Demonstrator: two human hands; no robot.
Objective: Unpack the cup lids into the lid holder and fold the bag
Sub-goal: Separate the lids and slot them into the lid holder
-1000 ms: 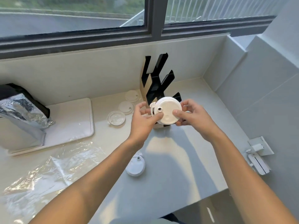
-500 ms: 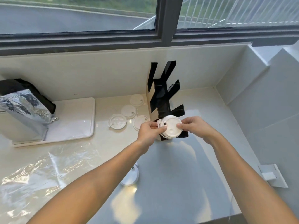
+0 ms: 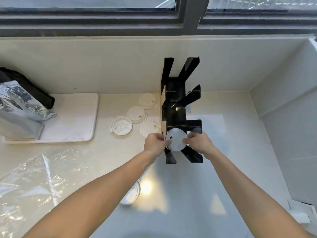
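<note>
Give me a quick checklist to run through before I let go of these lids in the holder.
1. Both hands grip the lid stack, left hand, right hand: ok.
2. Stack is at the lowest slot of the lid holder: ok.
3. Stack fully seated: cannot tell.
4. Upper slots free: ok.
5. Loose lids left on the counter: not ok.
6. Plastic bag folded: not ok.

Loose lids point(image 3: 136, 113) crowd the holder's point(image 3: 176, 109) left (right side open).
</note>
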